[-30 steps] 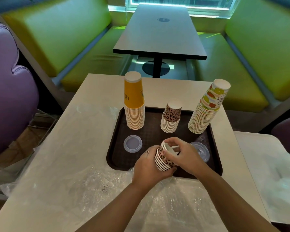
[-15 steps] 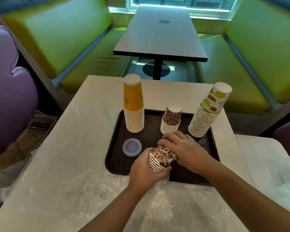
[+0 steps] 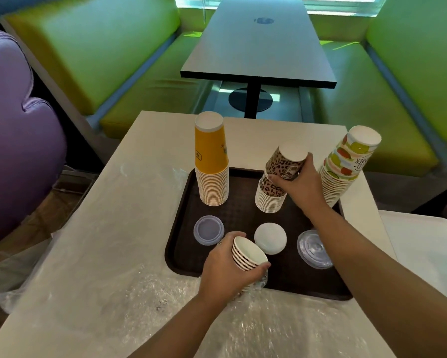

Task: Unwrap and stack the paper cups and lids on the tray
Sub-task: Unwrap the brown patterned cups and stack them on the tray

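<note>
Across the brown tray (image 3: 181, 228), my right hand (image 3: 301, 187) grips leopard cups (image 3: 285, 164) tilted over the twelve-o'clock stack (image 3: 270, 200), which I fear may topple, while my left hand (image 3: 223, 275) clasps spare cups (image 3: 247, 254).

Both hands curled gripping: left (image 3: 226, 270) near, right (image 3: 301, 186) extended.

Café or fast-food dining room, green padded booth seats (image 3: 119, 55) flanking a dark pedestal table (image 3: 258, 42), pale bench (image 3: 139, 202) carrying a brown serving tray (image 3: 183, 210) with stacked paper cups (image 3: 212, 164)
</note>
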